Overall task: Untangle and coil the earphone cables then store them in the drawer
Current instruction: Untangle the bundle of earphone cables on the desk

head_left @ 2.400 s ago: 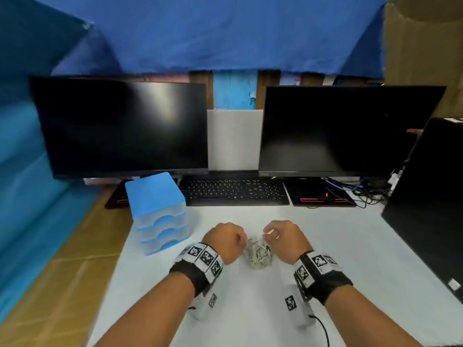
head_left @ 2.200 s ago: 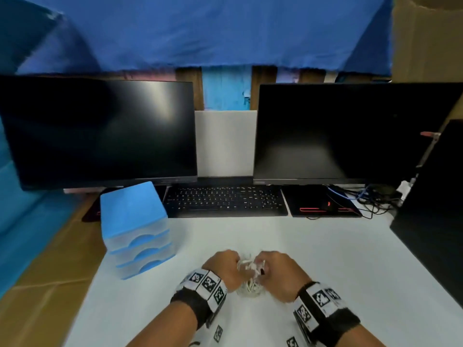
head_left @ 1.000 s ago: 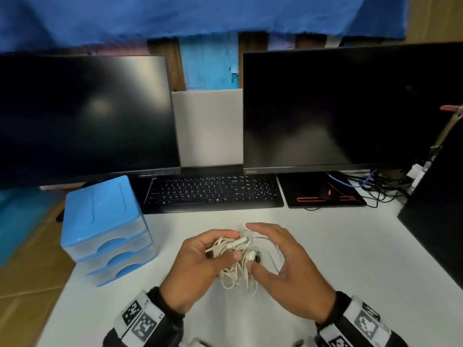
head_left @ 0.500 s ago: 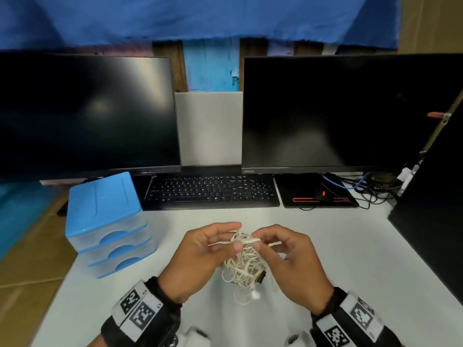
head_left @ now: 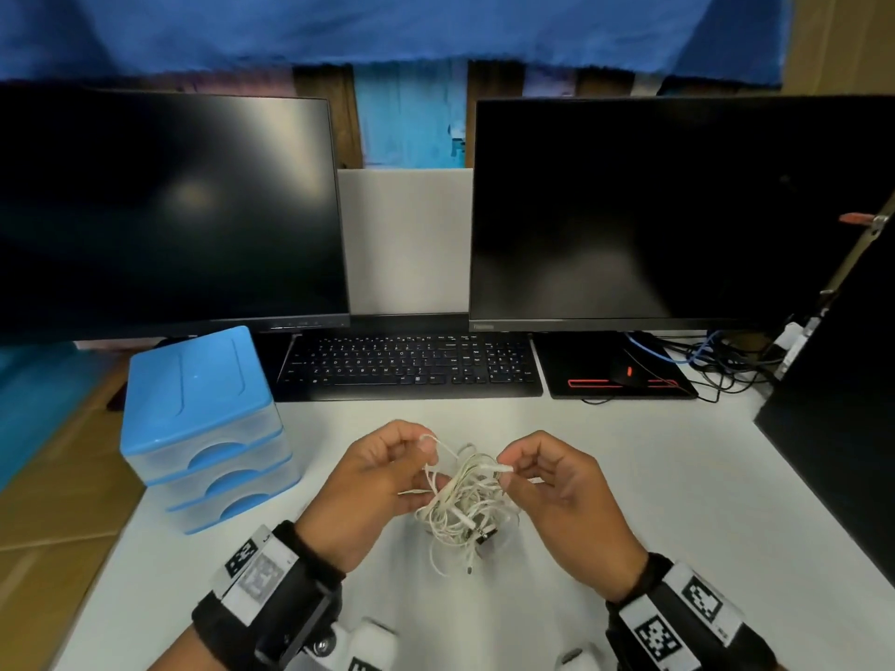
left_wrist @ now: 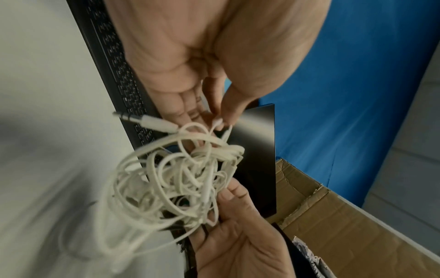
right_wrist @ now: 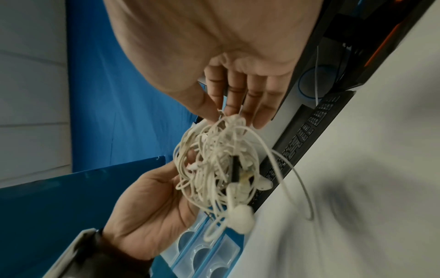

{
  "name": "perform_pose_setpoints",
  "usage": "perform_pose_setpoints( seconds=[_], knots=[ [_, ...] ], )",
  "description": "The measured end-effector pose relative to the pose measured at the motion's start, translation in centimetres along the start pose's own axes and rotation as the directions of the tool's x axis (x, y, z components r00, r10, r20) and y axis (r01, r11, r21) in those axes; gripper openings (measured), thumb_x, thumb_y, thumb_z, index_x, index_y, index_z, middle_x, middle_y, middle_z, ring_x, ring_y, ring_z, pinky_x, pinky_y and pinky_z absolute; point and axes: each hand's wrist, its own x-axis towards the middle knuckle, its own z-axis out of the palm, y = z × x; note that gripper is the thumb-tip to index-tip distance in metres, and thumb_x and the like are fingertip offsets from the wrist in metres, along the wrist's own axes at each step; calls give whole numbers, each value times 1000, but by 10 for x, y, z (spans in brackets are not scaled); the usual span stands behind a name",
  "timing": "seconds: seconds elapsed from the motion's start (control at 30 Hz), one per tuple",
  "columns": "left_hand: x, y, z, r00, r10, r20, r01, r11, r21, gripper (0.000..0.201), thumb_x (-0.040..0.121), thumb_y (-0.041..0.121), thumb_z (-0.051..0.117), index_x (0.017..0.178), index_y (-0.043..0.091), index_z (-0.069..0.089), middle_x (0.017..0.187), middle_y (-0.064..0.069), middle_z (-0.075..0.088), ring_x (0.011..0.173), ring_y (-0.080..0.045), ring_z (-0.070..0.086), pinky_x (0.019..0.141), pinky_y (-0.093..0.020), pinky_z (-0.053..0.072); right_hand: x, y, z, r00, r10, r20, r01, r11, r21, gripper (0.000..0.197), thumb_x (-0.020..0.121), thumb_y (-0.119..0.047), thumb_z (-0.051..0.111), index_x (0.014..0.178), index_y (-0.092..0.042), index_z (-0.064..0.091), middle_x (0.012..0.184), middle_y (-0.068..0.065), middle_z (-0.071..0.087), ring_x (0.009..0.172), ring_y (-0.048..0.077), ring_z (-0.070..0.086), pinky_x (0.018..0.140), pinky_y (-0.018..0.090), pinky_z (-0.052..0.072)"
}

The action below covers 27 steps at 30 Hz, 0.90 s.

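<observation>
Earphone cables (head_left: pixel 462 501): white knotted wad, strands pinched by both hands, left (head_left: pixel 373 481) and right (head_left: pixel 557 491).

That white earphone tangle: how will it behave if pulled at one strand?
Probably floppy: the earphone tangle sags in loose loops between the left hand and right hand. Likely light, since fingertip pinches carry it. Strands may snag, because the loops cross densely.

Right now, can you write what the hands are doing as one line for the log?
step: untangling | left hand: pinches cable | right hand: pinches cable | earphone cables: tangled, held above table | drawer unit: shut
</observation>
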Motion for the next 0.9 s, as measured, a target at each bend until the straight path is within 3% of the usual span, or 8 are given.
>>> perform_pose_setpoints(
  seconds=[0.13,0.23,0.3,0.37,0.5,0.6,0.7,0.9],
  knots=[
    [-1,-1,5,999,-31,-28,30,999,-17,13,99,21,47,89,15,50,70,-6,67,54,-16,61,52,-25,52,-1,-1,0,999,19,-39,-20,999,-27,17,87,9,61,83,-7,66,82,15,64,73,15,62,65,20,51],
    [-4,-5,12,999,-42,8,42,998,-47,11,94,25,55,93,15,52,74,-8,69,64,-21,64,60,-31,54,-3,-1,2,996,46,-77,-46,999,-9,18,88,8,61,86,-9,66,71,-5,64,69,15,64,62,20,52],
    [-5,-10,11,998,-28,58,28,1000,-4,34,80,29,75,102,12,55,80,-7,69,75,-23,66,70,-33,52,-3,-2,2,990,92,-106,-85,994,63,18,88,9,60,87,-7,67,67,-10,61,64,14,65,59,21,51],
    [-4,-15,10,996,-30,80,23,996,86,53,66,18,86,110,11,57,85,-6,69,80,-23,66,71,-30,51,-2,-5,2,983,131,-129,-112,983,143,16,88,9,60,88,-6,68,71,-1,60,62,18,65,58,27,54],
    [-3,-14,7,997,-67,43,62,992,109,44,68,1,79,109,8,63,85,-6,71,74,-22,68,67,-30,54,-1,-6,1,976,176,-130,-151,971,183,16,89,5,63,88,-10,70,78,9,62,64,19,64,55,28,52],
    [-2,-14,5,996,-86,17,85,996,26,36,75,0,73,109,5,63,87,-13,72,76,-25,71,65,-33,57,-4,-1,2,983,19,-184,-32,997,-68,19,88,-3,67,92,-22,69,94,-5,68,87,9,65,70,21,54],
    [-2,-12,6,996,-85,-3,85,996,-27,34,71,9,75,105,8,66,94,-15,71,78,-28,69,67,-34,57,-12,-1,4,968,-241,-76,193,901,-390,15,82,-26,72,96,-31,67,109,-17,60,113,8,56,94,14,42],
    [-8,-3,12,998,-70,9,70,991,-115,21,82,6,64,102,9,67,97,-13,75,74,-22,73,65,-30,59,-17,6,10,983,-146,110,182,816,-548,33,67,-60,67,87,-32,67,103,-24,58,109,3,52,94,20,40]
  ],
)
